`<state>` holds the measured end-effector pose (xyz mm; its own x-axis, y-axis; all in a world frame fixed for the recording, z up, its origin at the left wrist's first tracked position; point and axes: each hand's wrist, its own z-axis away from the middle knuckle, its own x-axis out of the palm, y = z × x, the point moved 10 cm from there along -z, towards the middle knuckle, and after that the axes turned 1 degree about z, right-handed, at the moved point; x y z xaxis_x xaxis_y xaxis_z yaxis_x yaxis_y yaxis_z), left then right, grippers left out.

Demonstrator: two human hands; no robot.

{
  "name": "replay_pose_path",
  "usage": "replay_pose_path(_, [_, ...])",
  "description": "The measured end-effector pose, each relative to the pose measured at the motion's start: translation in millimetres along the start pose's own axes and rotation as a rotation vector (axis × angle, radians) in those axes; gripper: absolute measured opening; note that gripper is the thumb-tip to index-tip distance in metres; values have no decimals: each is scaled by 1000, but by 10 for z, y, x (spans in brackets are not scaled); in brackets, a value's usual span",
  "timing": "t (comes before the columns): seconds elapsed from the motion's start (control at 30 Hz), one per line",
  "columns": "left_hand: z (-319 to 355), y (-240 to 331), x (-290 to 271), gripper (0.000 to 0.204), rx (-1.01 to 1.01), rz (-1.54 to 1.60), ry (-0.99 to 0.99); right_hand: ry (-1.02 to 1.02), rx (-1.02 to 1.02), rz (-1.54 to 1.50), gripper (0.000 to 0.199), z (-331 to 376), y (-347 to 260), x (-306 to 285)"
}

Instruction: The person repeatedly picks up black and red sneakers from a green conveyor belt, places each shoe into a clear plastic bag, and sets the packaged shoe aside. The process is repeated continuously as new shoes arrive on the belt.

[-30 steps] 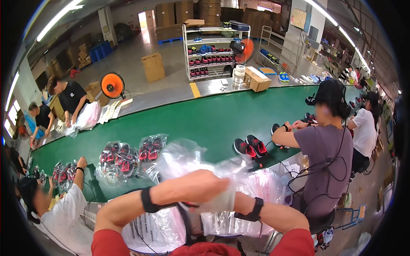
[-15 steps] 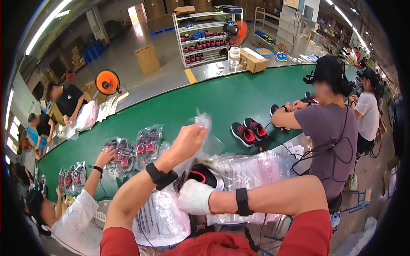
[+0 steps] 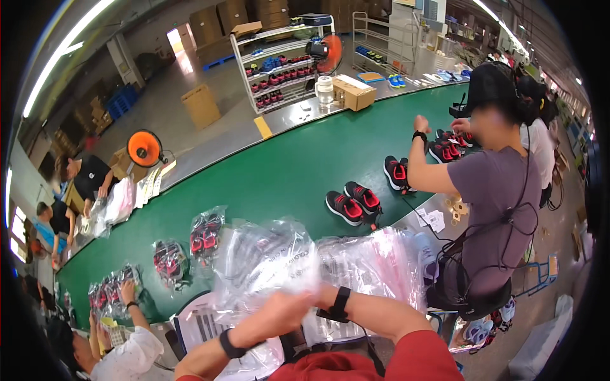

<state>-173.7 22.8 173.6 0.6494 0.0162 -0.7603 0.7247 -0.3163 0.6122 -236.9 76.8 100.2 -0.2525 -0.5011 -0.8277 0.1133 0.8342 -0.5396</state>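
A clear plastic bag (image 3: 267,254) with dark print puffs up in front of me at the belt's near edge. My left hand (image 3: 286,312) is closed on its near edge, knuckles up. My right hand (image 3: 323,296) is against the bag's near right corner, its fingers hidden by the film and blur. Whether a shoe is inside the bag cannot be made out. Under my forearms lies a stack of flat clear bags (image 3: 257,359). To the right rests another pile of bags (image 3: 356,267), partly pink.
A green conveyor belt (image 3: 279,181) carries a pair of black-and-red shoes (image 3: 353,204) and bagged shoes (image 3: 208,235). One co-worker (image 3: 489,184) stands close on my right, handling shoes. Another person in white (image 3: 127,352) reaches over the belt on my left.
My left hand has come down toward me. The bag has spread out across the front, and the black shoe under my right hand is out of sight. The view has shifted.
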Motion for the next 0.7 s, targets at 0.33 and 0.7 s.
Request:
replay_pose_path(0.33, [243, -113, -22, 3, -146, -30, 261, 65, 10, 248, 18, -225, -101, -313])
replay_pose_path(0.7, [-456, -264, -797, 6, -152, -175, 252, 562, -289, 33, 14, -701, 275, -170])
